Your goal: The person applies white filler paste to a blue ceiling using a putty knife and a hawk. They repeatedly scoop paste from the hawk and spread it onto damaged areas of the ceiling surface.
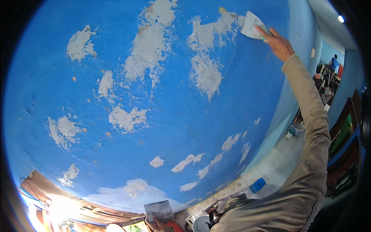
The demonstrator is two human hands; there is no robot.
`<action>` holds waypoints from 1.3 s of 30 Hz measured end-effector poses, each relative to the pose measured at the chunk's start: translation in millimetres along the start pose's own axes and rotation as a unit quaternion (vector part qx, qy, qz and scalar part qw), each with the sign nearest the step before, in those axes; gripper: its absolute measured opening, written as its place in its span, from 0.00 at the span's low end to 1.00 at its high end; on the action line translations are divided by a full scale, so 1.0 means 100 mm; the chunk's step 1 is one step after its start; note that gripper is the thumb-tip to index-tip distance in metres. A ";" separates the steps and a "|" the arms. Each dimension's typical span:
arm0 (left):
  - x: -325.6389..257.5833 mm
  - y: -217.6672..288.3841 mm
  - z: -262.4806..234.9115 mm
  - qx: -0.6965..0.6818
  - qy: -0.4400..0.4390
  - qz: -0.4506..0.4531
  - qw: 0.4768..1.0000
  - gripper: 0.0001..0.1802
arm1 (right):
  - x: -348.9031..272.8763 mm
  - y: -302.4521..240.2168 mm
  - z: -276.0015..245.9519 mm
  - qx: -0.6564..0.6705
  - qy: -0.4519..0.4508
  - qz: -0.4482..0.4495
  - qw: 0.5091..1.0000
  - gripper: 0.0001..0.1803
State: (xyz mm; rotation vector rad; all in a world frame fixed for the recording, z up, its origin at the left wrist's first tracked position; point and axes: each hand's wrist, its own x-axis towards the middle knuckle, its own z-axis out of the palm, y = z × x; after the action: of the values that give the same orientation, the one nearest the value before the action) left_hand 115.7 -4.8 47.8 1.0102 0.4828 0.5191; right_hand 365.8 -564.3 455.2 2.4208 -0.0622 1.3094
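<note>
My right hand (281, 45) reaches high on the blue wall (247, 85) with its fingers closed around a putty knife (253, 26). The knife's broad blade, smeared with pale filler, is at the wall beside a patch of filler (208, 73). Low in the picture, my left hand (156, 225) grips a wide, flat scraper (159, 210) with a grey rectangular blade. Its handle is mostly hidden by the fingers and the lower edge.
More filler patches (148, 48) dot the wall. A bright lamp (63, 208) glares at lower left beside brown wooden boards (42, 185). On the pale floor lies a blue box-like object (257, 185). A doorway on the right shows a person in blue (334, 62).
</note>
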 end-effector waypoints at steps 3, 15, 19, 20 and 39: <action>-0.02 -0.07 -0.05 -0.004 -0.001 -0.001 1.000 0.30 | -0.10 0.29 0.15 0.009 -0.004 -0.039 0.999 0.39; 0.64 -0.54 -0.65 0.119 0.038 0.164 0.978 0.30 | -0.48 -1.12 -0.40 0.566 -0.011 0.211 0.797 0.29; 0.62 -0.57 -0.55 0.113 0.019 0.154 0.981 0.29 | -0.23 -1.35 -0.17 0.390 0.141 0.180 0.892 0.29; 0.59 -0.57 -0.55 0.106 0.015 0.147 0.983 0.29 | -0.16 -1.36 -0.06 0.340 0.188 0.151 0.909 0.29; 0.84 -1.08 -0.97 0.176 0.049 0.190 0.965 0.22 | -0.03 -0.75 -0.69 0.535 -0.019 0.282 0.796 0.32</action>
State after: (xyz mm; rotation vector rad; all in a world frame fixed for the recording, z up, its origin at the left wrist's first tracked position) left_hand 143.3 64.1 -102.8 1.4369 0.4800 0.8489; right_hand 325.7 -471.1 462.7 3.5767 -0.0691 1.9030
